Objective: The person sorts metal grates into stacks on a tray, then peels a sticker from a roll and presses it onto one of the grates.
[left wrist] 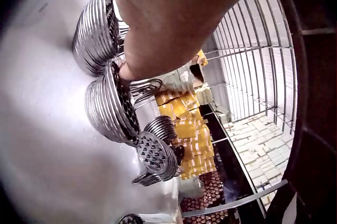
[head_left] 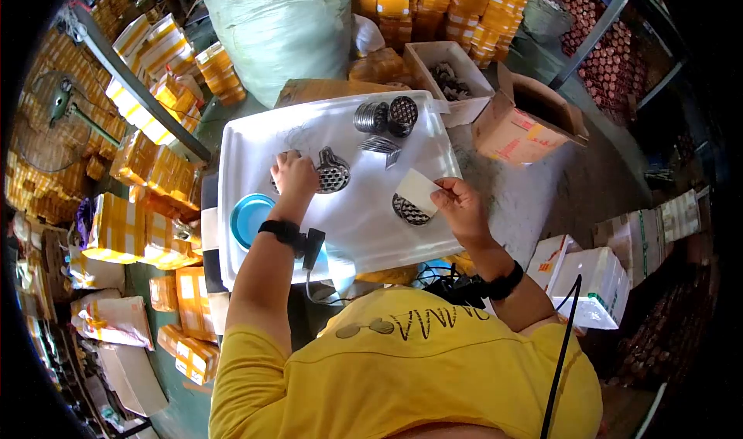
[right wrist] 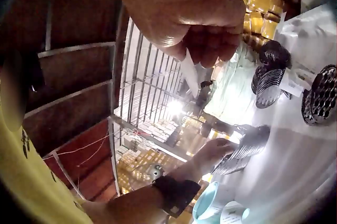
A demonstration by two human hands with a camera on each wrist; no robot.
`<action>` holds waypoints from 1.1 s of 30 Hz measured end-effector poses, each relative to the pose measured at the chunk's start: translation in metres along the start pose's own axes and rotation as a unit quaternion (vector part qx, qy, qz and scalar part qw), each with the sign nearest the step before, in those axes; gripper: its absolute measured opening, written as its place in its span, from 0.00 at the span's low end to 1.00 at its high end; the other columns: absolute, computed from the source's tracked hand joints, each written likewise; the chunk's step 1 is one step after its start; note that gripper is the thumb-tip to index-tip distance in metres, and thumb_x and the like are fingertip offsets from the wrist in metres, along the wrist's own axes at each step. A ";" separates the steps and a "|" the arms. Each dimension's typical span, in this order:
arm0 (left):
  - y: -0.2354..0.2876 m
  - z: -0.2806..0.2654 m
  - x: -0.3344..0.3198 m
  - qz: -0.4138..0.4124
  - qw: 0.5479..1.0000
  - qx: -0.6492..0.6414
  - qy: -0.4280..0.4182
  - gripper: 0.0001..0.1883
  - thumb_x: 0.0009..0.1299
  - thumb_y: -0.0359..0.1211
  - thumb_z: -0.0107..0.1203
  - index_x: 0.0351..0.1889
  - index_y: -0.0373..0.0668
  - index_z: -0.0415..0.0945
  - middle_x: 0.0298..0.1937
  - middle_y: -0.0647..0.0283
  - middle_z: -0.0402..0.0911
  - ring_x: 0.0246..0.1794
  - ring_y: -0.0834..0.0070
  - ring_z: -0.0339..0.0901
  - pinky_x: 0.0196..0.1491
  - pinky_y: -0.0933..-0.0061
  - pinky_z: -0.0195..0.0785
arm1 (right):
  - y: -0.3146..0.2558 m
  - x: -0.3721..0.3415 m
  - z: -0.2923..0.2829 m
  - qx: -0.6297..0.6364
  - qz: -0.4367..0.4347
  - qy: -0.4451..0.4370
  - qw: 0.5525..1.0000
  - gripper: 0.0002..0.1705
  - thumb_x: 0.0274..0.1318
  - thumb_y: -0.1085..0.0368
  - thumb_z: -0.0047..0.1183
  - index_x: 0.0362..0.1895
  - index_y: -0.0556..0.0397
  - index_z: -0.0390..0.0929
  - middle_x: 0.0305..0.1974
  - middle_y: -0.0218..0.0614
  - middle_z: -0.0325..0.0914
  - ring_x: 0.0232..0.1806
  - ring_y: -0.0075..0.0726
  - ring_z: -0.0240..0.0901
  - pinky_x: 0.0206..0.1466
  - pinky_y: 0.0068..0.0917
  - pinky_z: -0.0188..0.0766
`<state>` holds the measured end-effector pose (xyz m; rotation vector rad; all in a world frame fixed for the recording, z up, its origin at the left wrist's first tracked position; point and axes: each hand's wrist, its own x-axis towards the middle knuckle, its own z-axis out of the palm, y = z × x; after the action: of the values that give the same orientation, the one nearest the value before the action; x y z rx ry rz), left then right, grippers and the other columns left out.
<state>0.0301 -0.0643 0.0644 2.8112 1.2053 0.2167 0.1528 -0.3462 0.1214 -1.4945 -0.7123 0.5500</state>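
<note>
My left hand (head_left: 296,174) reaches down between two stacks of perforated metal discs with short handles. Its fingers are bent at the handle ends, and the wrist hides the fingertips in the left wrist view. One stack (head_left: 333,177) lies just right of that hand; the other (left wrist: 96,32) is mostly under it in the head view. My right hand (head_left: 462,207) pinches a small white card (head_left: 419,190) between thumb and fingers. The card overlaps another disc stack (head_left: 409,211) in the head view. More disc stacks (head_left: 371,117) stand at the far right of the white table (head_left: 364,245).
A blue bowl (head_left: 252,221) sits at the table's left. Behind the table are a big pale green sack (head_left: 282,40) and a white foam box (head_left: 472,108). An open cardboard box (head_left: 515,137) stands at the right, and taped yellow cartons (head_left: 116,226) are piled at the left.
</note>
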 end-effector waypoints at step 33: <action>-0.013 -0.043 -0.011 -0.061 0.834 -0.543 0.079 0.08 0.59 0.29 0.54 0.33 0.35 0.72 0.32 0.58 0.76 0.31 0.69 0.73 0.36 0.74 0.67 | 0.003 0.023 0.002 -0.015 -0.057 -0.015 0.998 0.08 0.55 0.68 0.50 0.38 0.59 0.73 0.30 0.29 0.74 0.31 0.19 0.67 0.36 0.18 0.66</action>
<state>0.0061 -0.0626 0.1037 1.7260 0.8411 0.8261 0.1676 -0.3285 0.1200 -1.4664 -0.8270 0.4767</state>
